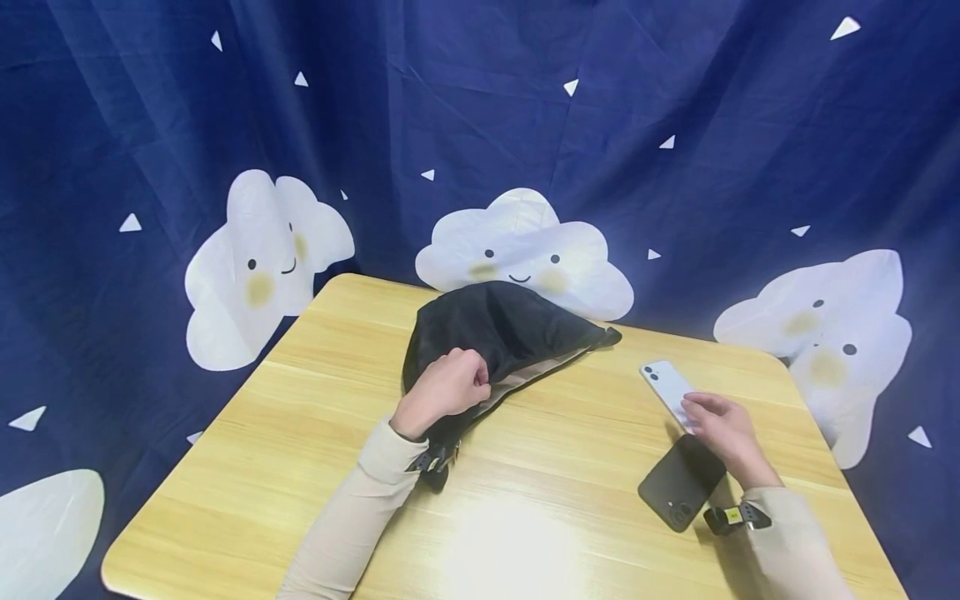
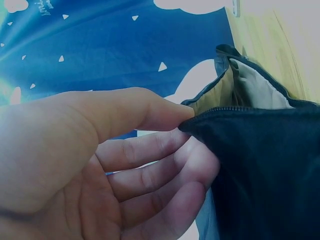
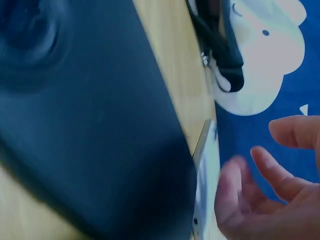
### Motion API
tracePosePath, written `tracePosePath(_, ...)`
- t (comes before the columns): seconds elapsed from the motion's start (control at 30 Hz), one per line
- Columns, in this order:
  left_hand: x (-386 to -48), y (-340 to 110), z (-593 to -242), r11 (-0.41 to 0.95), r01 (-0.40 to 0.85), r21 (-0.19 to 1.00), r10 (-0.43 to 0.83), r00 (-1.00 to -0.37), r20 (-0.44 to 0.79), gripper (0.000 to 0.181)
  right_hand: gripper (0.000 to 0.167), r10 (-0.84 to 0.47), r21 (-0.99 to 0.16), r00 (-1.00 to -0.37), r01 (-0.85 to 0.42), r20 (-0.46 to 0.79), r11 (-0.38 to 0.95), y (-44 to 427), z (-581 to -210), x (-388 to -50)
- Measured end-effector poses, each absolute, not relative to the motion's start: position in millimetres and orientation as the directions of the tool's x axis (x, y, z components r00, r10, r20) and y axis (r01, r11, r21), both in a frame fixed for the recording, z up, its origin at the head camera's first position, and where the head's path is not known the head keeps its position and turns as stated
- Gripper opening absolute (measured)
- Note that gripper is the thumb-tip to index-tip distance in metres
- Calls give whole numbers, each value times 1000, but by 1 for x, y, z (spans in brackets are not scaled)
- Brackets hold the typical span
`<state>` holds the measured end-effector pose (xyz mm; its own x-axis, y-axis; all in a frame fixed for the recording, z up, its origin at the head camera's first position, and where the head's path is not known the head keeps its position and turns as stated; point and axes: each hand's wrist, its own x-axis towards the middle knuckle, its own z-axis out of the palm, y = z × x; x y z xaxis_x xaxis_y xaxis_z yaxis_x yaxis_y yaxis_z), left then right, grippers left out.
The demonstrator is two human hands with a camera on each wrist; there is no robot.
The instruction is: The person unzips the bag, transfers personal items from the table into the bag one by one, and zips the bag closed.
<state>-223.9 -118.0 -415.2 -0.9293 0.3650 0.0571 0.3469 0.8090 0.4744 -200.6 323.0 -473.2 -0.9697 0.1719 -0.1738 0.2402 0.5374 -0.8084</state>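
A black zippered fabric pouch [image 1: 495,325] with a pale lining lies toward the back of the table. My left hand [image 1: 447,385] pinches the rim of its opening between thumb and fingers; in the left wrist view the zipper teeth and light lining [image 2: 262,87] show beside the thumb. My right hand [image 1: 723,433] hovers at the near end of a white phone [image 1: 666,387], fingers loosely bent and thumb apart from them in the right wrist view. A black phone [image 1: 678,487] lies closer to me, partly under the right wrist; it fills much of the right wrist view.
The wooden table [image 1: 292,433] has rounded corners. Behind it hangs a dark blue curtain [image 1: 480,100] with white clouds and small triangles. A bright glare covers part of the tabletop near the front.
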Motion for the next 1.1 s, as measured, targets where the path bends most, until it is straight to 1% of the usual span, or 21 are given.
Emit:
tracePosePath(0.13, -224, -118, -415, 806, 350, 478, 368, -928, 60, 15, 66, 230, -743, -951, 306, -207, 596, 328, -473, -199)
tracePosePath(0.23, -224, -118, -415, 804, 351, 481, 369, -927, 59, 16, 74, 237, -727, -944, 327, -228, 604, 330, -474, -199)
tracePosePath(0.37, -223, -118, -415, 807, 346, 479, 366, -929, 56, 15, 81, 224, -716, -946, 322, -233, 619, 333, -476, -200)
tracePosePath(0.6, -223, -117, -415, 807, 346, 479, 366, -929, 55, 16, 83, 222, -673, -952, 307, -212, 673, 338, -479, -202)
tracePosePath(0.87, -223, -117, -415, 808, 352, 472, 370, -927, 58, 17, 90, 189, -616, -956, 290, -226, 732, 344, -479, -200)
tracePosePath(0.97, -223, -117, -415, 809, 351, 471, 368, -928, 59, 17, 92, 178, -589, -964, 261, -196, 764, 344, -480, -201)
tracePosePath(1.1, -222, -117, -415, 807, 351, 474, 368, -928, 60, 18, 89, 170, -553, -974, 225, -150, 802, 344, -481, -202)
